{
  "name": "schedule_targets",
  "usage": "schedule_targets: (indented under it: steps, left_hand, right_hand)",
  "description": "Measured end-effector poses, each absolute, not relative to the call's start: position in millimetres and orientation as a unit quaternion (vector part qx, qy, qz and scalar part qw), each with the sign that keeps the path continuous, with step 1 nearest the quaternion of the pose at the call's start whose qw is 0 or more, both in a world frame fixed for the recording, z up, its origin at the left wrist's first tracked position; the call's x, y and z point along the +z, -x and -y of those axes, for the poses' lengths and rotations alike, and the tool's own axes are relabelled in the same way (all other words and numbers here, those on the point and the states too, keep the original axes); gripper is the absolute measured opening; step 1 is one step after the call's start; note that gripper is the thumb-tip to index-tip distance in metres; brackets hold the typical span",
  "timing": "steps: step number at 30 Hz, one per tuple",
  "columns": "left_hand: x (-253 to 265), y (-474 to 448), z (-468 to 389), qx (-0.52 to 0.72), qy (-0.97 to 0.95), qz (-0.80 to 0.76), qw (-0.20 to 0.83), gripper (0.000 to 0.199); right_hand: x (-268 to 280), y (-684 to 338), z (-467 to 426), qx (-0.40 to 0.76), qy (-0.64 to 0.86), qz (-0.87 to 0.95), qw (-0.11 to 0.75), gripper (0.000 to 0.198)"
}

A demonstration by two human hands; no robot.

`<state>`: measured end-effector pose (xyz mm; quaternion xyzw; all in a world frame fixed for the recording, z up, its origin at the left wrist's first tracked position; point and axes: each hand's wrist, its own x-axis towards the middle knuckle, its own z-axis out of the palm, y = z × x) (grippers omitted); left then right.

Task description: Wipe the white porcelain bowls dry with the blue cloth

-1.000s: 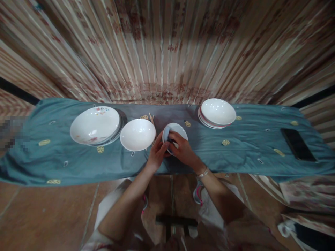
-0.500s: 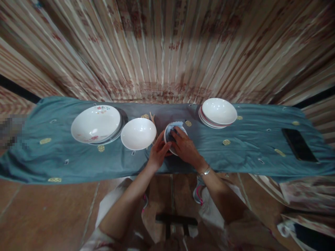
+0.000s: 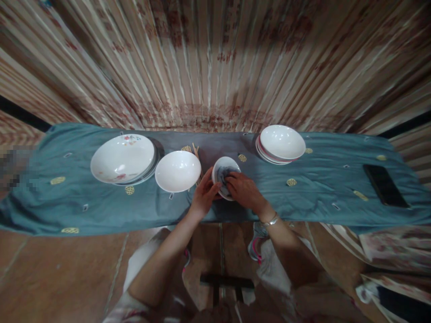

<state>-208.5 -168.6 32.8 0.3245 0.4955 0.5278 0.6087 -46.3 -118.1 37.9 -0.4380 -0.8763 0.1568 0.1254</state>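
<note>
A small white bowl (image 3: pixel 218 165) is tilted towards me near the middle of the table, with my left hand (image 3: pixel 204 195) closed on its left rim. My right hand (image 3: pixel 245 190) reaches over the bowl's right side, its fingers pressing a bluish-grey cloth (image 3: pixel 222 172) against the inside. Part of the cloth is hidden under those fingers. Just left of the hands sits a larger white bowl (image 3: pixel 178 171), and several wooden chopsticks (image 3: pixel 196 154) lie between it and the held bowl.
Stacked floral plates (image 3: pixel 123 159) stand on the left of the teal tablecloth (image 3: pixel 101 211). A stack of white bowls (image 3: pixel 282 142) is at the back right. A black phone (image 3: pixel 384 185) lies at the far right. Behind the table hangs a patterned curtain (image 3: pixel 215 85).
My right hand has shifted slightly right and down inside the bowl. The cloth no longer stands up over the far rim and now lies within the bowl. My left hand keeps its hold.
</note>
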Motion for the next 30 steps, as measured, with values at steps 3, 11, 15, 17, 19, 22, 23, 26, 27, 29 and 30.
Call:
schedule_targets:
  steps: [3, 11, 15, 17, 19, 22, 23, 26, 27, 29, 30]
  left_hand:
    - [33, 208, 169, 0.526, -0.327, -0.493, 0.611, 0.089]
    - [34, 208, 169, 0.525, -0.327, -0.493, 0.611, 0.090]
    - [36, 208, 169, 0.527, -0.324, -0.488, 0.615, 0.093]
    - [36, 207, 169, 0.528, -0.323, -0.486, 0.617, 0.093]
    - [35, 207, 169, 0.530, -0.323, -0.487, 0.615, 0.093]
    - [33, 208, 169, 0.531, -0.326, -0.493, 0.608, 0.089]
    - [33, 208, 169, 0.530, -0.326, -0.496, 0.605, 0.088]
    - [32, 209, 170, 0.528, -0.328, -0.504, 0.600, 0.090]
    - [32, 209, 170, 0.528, -0.328, -0.504, 0.599, 0.091]
    - [33, 209, 170, 0.530, -0.327, -0.501, 0.601, 0.093]
    - [33, 209, 170, 0.531, -0.326, -0.499, 0.602, 0.094]
  right_hand:
    - [39, 43, 117, 0.195, 0.428, 0.875, 0.114, 0.024]
    - [40, 41, 114, 0.308, 0.377, 0.862, 0.137, 0.017]
    - [35, 43, 114, 0.400, 0.352, 0.822, 0.202, 0.020]
    - [34, 45, 114, 0.436, 0.341, 0.799, 0.237, 0.022]
    - [33, 48, 115, 0.459, 0.334, 0.779, 0.268, 0.024]
    - [34, 53, 118, 0.475, 0.335, 0.754, 0.306, 0.028]
    - [34, 55, 119, 0.476, 0.337, 0.748, 0.318, 0.029]
    - [35, 59, 122, 0.472, 0.340, 0.736, 0.347, 0.036]
    - [34, 60, 122, 0.469, 0.339, 0.735, 0.353, 0.037]
    - [34, 61, 123, 0.458, 0.340, 0.738, 0.361, 0.039]
    - [33, 61, 122, 0.447, 0.344, 0.742, 0.363, 0.040]
